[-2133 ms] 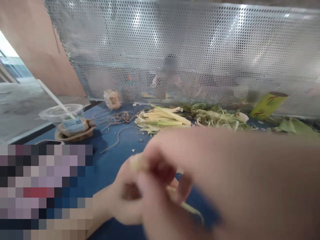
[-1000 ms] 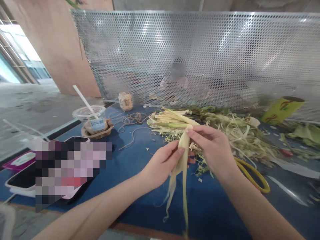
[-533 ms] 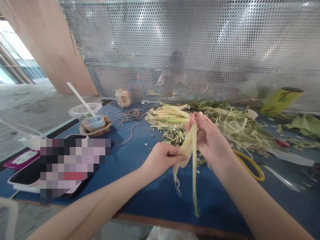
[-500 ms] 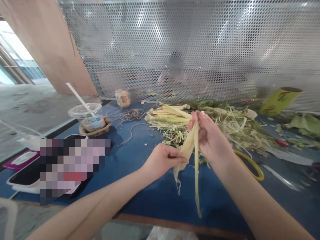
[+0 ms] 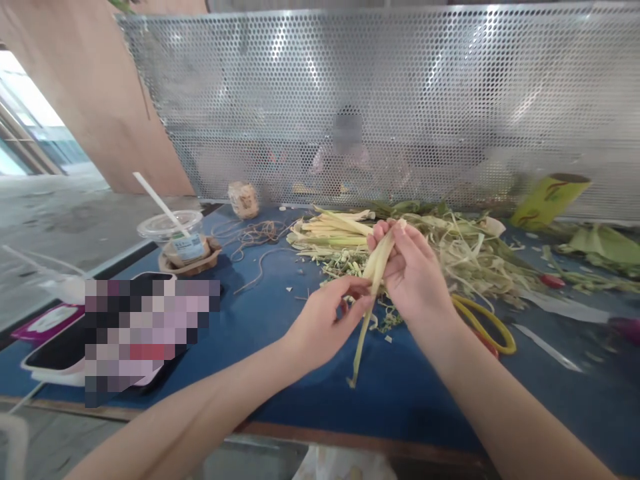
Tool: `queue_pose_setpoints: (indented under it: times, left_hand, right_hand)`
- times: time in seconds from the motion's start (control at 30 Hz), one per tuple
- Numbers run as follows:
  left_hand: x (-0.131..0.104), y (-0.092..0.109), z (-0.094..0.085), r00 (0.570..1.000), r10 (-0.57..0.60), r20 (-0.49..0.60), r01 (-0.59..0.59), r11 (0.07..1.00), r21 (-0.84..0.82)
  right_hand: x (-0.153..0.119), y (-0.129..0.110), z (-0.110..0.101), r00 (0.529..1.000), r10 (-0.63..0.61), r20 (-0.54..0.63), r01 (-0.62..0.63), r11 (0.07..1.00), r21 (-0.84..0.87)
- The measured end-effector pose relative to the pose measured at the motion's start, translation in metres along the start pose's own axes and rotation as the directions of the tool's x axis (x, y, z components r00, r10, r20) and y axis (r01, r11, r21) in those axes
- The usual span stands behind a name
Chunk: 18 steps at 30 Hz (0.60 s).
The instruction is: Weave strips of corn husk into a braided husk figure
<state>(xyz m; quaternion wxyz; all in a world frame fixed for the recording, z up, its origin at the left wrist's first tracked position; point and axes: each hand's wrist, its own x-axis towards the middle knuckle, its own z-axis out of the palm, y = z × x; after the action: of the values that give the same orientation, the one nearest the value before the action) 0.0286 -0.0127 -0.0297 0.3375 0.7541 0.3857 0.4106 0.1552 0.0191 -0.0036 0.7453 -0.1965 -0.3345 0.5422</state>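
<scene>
A pale yellow-green corn husk (image 5: 380, 259) is stretched between my hands above the table, its narrow tail hanging down toward me. My right hand (image 5: 414, 280) pinches the upper end between thumb and fingers. Lower down, my left hand (image 5: 325, 323) has thumb and fingers around the strip's middle. Just beyond my hands lies a stack of flat pale husk strips (image 5: 333, 227), and small dried green sprigs (image 5: 343, 265) are partly hidden behind them. Loose shredded husks (image 5: 475, 260) spread to the right.
A yellow looped handle (image 5: 487, 327) and a white blade-like strip (image 5: 547, 348) lie right. Left are a drink cup (image 5: 187, 248) with a straw, a phone (image 5: 60, 343) and tangled twine (image 5: 260, 232). A perforated metal panel (image 5: 280, 100) borders the blue table (image 5: 280, 407); a yellow-green can (image 5: 550, 200) leans behind.
The separate hanging strip now lies together with the broader husk, its tail swung left. My left hand has moved slightly up along it. The view has shifted a little.
</scene>
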Motion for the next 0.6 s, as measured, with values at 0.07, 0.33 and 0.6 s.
queue_pose_setpoints:
  times: [0.07, 0.33, 0.6]
  left_hand:
    - [0.002, -0.002, 0.001, 0.997, -0.073, 0.006, 0.073, 0.992, -0.102]
    - [0.006, -0.001, -0.011, 0.982, -0.183, -0.042, 0.169, 0.961, -0.217]
    - [0.003, 0.003, -0.014, 0.995, -0.076, 0.062, 0.061, 0.973, 0.223]
  right_hand:
    - [-0.003, 0.004, 0.001, 0.998, 0.027, 0.062, -0.028, 1.000, 0.010]
    - [-0.008, 0.004, 0.005, 0.992, 0.056, 0.112, -0.056, 0.998, -0.006]
    - [-0.006, -0.011, 0.008, 0.992, 0.125, -0.003, -0.125, 0.991, 0.055]
